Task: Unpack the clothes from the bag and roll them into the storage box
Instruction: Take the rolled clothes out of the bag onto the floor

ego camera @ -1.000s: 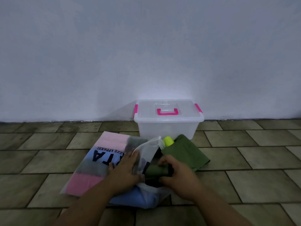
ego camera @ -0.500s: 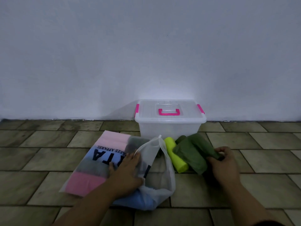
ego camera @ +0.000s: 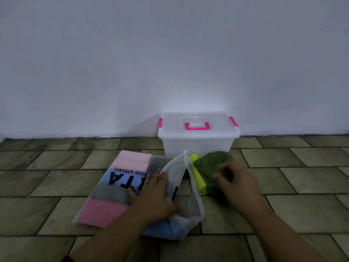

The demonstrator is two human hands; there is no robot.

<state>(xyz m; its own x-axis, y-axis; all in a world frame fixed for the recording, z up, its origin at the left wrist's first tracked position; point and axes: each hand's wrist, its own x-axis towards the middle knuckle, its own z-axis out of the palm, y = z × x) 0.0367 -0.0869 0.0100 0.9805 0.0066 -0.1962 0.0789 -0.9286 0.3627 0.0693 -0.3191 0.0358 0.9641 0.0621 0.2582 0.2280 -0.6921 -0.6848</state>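
On a tiled floor before a pale wall, a translucent plastic bag printed with black letters lies flat, with folded pink, grey and blue clothes showing through it. The left hand presses flat on the bag near its open mouth, fingers straight. Just right of the bag lie a neon-yellow rolled garment and, touching it, a crumpled dark green garment. The right hand, blurred, hovers at the green garment's right edge, fingers loosely curled and gripping nothing. Behind them, against the wall, stands the clear storage box, its lid on, with pink latches.
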